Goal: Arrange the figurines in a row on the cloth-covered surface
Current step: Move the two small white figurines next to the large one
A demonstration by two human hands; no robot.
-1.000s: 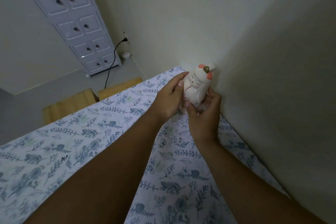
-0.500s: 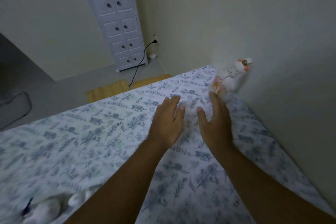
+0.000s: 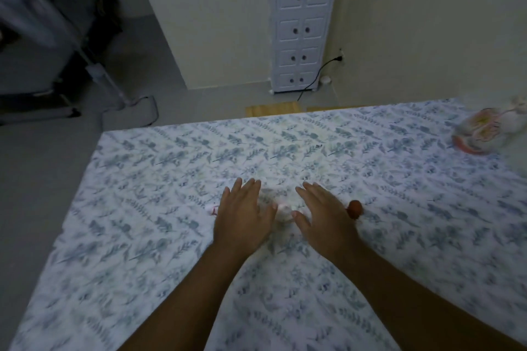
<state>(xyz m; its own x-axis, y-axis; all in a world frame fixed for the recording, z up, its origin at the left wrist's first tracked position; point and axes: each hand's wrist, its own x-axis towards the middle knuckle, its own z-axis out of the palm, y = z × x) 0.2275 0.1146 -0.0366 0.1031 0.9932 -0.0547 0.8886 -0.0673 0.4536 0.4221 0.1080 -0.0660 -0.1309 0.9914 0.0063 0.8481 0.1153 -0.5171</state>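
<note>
A white figurine with pink and red markings (image 3: pixel 482 129) stands on the floral cloth (image 3: pixel 159 185) at the far right, against the wall. My left hand (image 3: pixel 242 216) and my right hand (image 3: pixel 325 216) hover side by side, fingers spread, over the middle of the cloth. Between and under them lies another pale figurine (image 3: pixel 282 209), mostly hidden and blurred. A small white and red bit (image 3: pixel 212 209) shows at the left hand's edge, and a reddish-brown round piece (image 3: pixel 355 208) shows by the right hand. Neither hand grips anything.
The cloth's far edge (image 3: pixel 256 120) drops to a grey floor with wooden boards (image 3: pixel 273 108) beyond. A tall white drawer cabinet (image 3: pixel 302 23) stands against the back wall, with a black cable (image 3: pixel 316 77) plugged in beside it. A dark stand (image 3: pixel 71 45) is at left.
Both hands let go of the white figurine by the wall and drew back toward the cloth's middle. The view swung left, so that figurine now sits at the far right.
</note>
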